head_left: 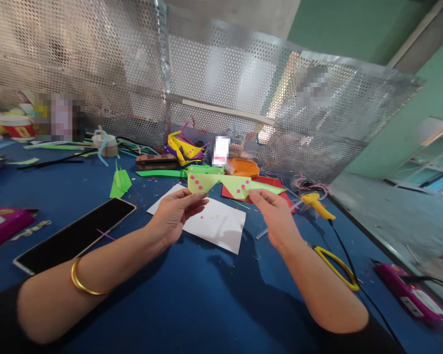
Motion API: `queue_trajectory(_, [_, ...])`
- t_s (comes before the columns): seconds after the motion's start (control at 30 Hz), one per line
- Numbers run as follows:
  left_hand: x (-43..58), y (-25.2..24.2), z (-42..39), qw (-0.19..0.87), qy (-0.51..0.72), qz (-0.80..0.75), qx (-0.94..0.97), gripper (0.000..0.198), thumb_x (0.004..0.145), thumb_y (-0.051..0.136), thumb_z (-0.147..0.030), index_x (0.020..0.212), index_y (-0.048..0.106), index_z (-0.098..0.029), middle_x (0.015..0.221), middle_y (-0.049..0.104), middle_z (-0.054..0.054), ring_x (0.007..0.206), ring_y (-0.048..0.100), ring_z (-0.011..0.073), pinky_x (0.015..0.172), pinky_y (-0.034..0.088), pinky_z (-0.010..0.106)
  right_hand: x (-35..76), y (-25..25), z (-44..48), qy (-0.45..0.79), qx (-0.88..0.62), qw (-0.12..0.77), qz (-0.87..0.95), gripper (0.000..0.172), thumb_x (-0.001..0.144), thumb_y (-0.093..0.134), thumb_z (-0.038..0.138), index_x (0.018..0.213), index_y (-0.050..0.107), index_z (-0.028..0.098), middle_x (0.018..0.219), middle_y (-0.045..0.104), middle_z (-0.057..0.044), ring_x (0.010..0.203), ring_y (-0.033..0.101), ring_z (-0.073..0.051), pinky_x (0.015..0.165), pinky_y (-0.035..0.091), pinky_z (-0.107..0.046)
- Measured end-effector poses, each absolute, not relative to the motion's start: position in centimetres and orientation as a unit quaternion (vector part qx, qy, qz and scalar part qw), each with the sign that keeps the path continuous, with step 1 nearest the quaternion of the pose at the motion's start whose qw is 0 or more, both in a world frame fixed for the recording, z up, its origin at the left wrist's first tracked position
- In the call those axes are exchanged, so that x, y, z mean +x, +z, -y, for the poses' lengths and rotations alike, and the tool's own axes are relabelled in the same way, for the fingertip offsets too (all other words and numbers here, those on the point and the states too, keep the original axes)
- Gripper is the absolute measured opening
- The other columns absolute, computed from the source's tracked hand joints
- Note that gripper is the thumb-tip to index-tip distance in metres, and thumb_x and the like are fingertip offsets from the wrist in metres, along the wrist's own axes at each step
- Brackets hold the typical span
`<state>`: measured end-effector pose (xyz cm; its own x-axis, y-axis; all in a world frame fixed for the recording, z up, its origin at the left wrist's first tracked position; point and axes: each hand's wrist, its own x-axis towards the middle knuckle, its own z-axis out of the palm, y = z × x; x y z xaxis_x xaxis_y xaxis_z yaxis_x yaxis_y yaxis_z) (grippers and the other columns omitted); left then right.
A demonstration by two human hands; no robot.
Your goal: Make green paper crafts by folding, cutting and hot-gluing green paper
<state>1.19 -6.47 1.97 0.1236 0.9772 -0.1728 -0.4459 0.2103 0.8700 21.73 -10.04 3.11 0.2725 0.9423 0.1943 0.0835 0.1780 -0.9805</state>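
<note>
Between my two hands, raised above the table, is a pair of pale green paper glasses (236, 186) dotted with small pink squares. My left hand (179, 206) pinches its left lower edge between thumb and fingers. At the other side, my right hand (271, 211) grips the right end, where a pale green strip stretches out beyond the fingers. Below the glasses a white sheet of paper (221, 228) lies on the table with tiny paper bits on it. Red paper (229, 191) shows partly behind the glasses.
A yellow hot glue gun (319, 206) with a black cord rests at right, near yellow-handled scissors (337, 268) and a purple power strip (413, 295). A dark flat panel (77, 233) lies left. Behind are yellow and purple paper pieces (184, 147), an orange object (243, 167) and a perforated metal screen (221, 64).
</note>
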Motion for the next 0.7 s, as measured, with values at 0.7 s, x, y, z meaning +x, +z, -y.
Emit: queue_trajectory(0.7, [1.4, 1.7, 7.2, 0.654, 0.518, -0.416, 0.362, 0.029, 0.065, 0.083, -0.029, 0.088, 0.072, -0.015, 0.087, 0.076, 0.008, 0.069, 0.069, 0.0142, 0.060, 0.050, 0.021, 19.7, 1.7, 10.1, 0.513, -0.455, 0.623, 0.376, 0.022, 0.064, 0.080, 0.032, 0.081, 0.074, 0.020, 0.086, 0.075, -0.003, 0.082, 0.067, -0.018, 0.079, 0.048, -0.032])
